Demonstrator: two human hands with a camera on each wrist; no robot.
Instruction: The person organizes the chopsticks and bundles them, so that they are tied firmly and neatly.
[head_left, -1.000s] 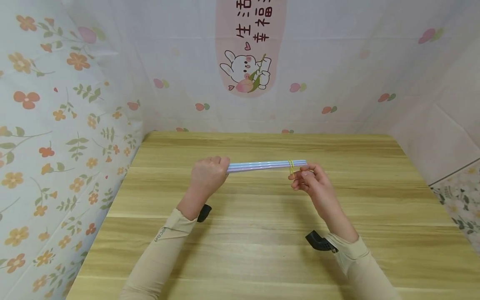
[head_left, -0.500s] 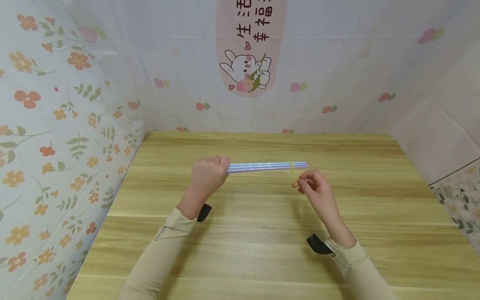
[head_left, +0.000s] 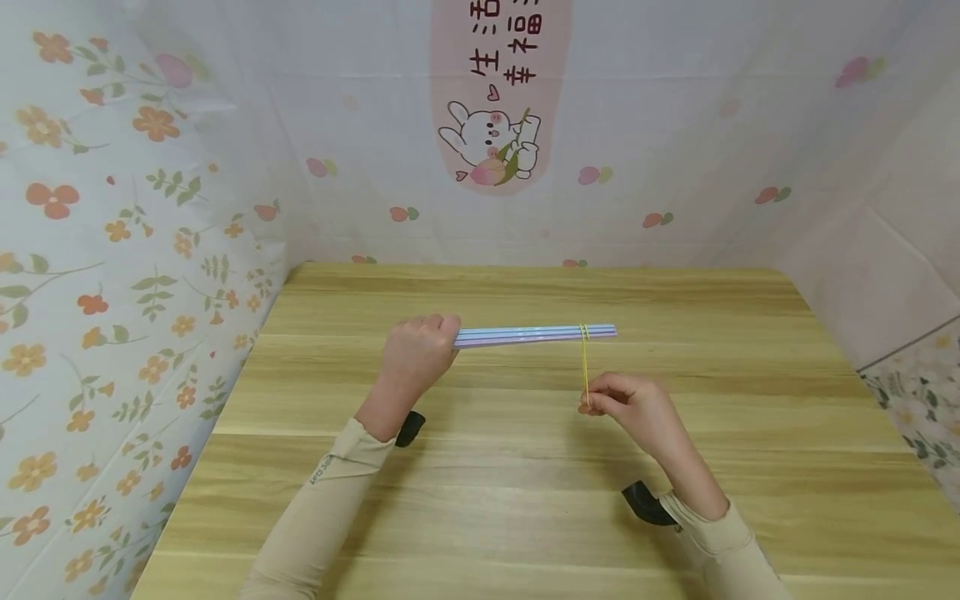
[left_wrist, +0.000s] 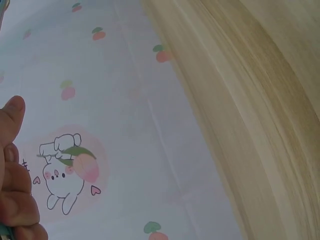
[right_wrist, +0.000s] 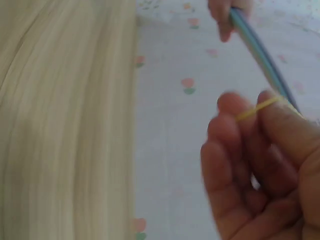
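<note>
My left hand (head_left: 420,354) grips one end of a bundle of slim, glossy blue and purple sticks (head_left: 517,335), held roughly level above the table. Near the bundle's right end a yellow rubber band (head_left: 585,367) is wound round the sticks. One loop of it is stretched down toward me, pinched between thumb and fingers of my right hand (head_left: 633,408). The right wrist view shows this band (right_wrist: 260,106) taut across the fingertips, with the sticks (right_wrist: 260,52) running up to the left hand. In the left wrist view only curled left fingers (left_wrist: 17,195) appear at the edge.
A wood-grain table (head_left: 495,517) lies under both hands. White printed cloth with a rabbit picture (head_left: 491,142) hangs behind it, and a flowered cloth (head_left: 157,292) hangs at the left. Black wrist mounts (head_left: 647,503) stick out from the sleeves.
My right hand has moved from the bundle's right end down toward me, drawing the rubber band out into a long loop. The left hand and the sticks have stayed nearly still.
</note>
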